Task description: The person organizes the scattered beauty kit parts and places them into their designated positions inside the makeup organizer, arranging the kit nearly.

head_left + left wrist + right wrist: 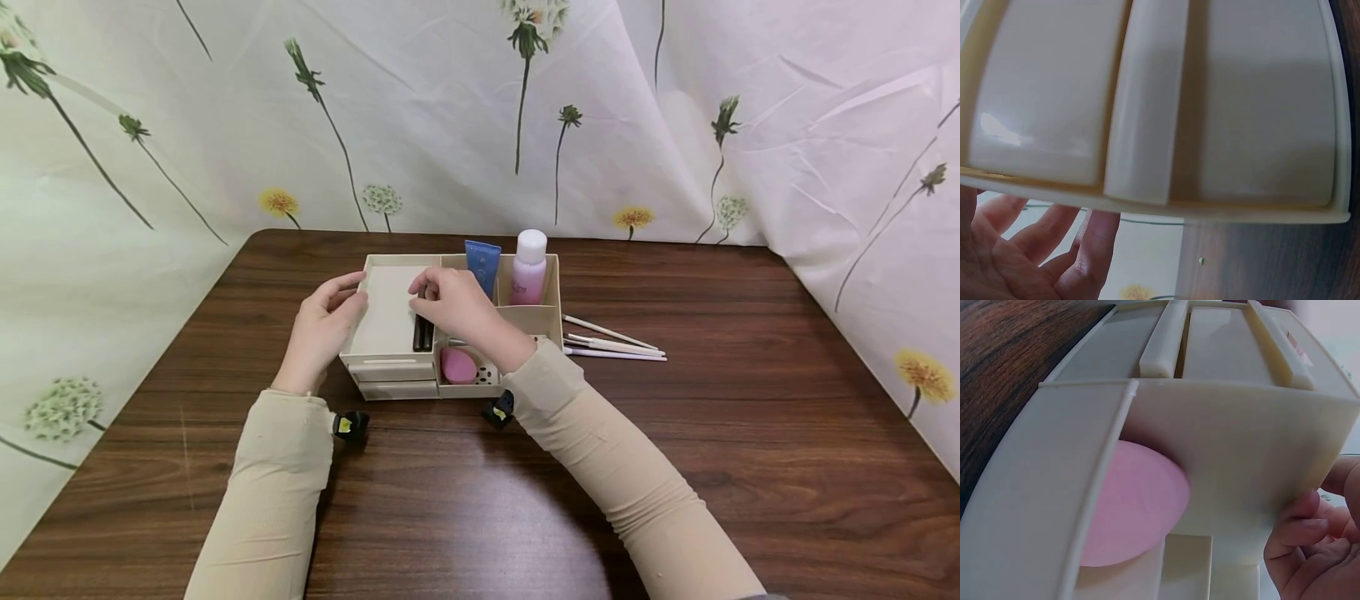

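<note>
A cream desktop organizer [397,367] stands on the table, with two drawers at its front left. My left hand [318,329] is at its left side, fingertips and thumb right at the wall; in the left wrist view, its fingers [1094,256] extend loosely beside the wall. On the top tray lie two slim black sticks [422,333], side by side along the divider. My right hand [465,308] is over their far ends, thumb and index finger pinching around one. A pink makeup sponge [457,366] sits in the front compartment below my right wrist.
A blue tube [483,265] and a pink bottle with a white cap [528,271] stand in the organizer's back compartments. Several makeup brushes [618,343] lie on the table [712,450] at its right. A flowered cloth [450,125] hangs behind the table.
</note>
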`<state>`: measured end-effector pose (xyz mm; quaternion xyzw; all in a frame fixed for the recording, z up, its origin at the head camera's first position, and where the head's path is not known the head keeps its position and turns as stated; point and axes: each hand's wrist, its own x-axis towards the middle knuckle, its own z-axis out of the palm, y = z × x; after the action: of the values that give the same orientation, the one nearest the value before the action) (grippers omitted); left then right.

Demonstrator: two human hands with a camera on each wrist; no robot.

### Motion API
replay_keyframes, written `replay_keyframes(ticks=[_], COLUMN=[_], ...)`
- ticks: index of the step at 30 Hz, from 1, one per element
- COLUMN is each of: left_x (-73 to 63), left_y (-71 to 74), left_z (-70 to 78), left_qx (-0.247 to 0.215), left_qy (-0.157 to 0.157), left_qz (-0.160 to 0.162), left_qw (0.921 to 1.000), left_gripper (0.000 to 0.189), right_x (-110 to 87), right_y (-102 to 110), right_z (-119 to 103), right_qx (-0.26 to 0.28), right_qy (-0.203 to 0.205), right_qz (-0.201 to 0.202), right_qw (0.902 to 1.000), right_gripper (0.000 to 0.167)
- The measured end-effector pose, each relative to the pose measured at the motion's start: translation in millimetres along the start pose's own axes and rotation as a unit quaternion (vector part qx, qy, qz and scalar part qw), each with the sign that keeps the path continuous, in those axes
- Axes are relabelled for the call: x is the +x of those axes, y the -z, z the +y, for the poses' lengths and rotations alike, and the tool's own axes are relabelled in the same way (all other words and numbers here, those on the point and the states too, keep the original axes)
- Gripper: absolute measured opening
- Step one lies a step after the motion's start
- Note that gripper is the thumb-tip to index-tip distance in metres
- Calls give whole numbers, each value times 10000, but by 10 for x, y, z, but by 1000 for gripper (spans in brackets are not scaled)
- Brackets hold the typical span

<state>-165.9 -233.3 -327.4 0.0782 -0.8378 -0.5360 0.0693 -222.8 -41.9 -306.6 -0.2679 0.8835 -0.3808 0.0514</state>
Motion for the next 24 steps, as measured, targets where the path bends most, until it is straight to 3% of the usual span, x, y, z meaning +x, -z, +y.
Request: replay_keyframes(ticks=[7, 12, 17, 24], left_x=[5, 10, 10, 5], left_y=[-1, -7, 11, 21], left_z=[-3, -2, -16, -29], left_qx=[-9, 39, 4, -85], left_qy=[2, 23, -38, -15], left_qz=[10, 86, -35, -81], left_qw=[10000, 10000, 10000, 9999], left_gripper=[50, 49, 51, 51], right_x=[-51, -98, -170, -301], right_y=[-1, 3, 33, 110], right_z=[43, 68, 69, 68], right_qx=[756, 1411, 1947, 2259], right_qy=[-39, -63, -85, -92], right_qz=[130, 222, 266, 270], right_qw=[9970, 9897, 9805, 9737], right_gripper=[19, 21, 23, 24])
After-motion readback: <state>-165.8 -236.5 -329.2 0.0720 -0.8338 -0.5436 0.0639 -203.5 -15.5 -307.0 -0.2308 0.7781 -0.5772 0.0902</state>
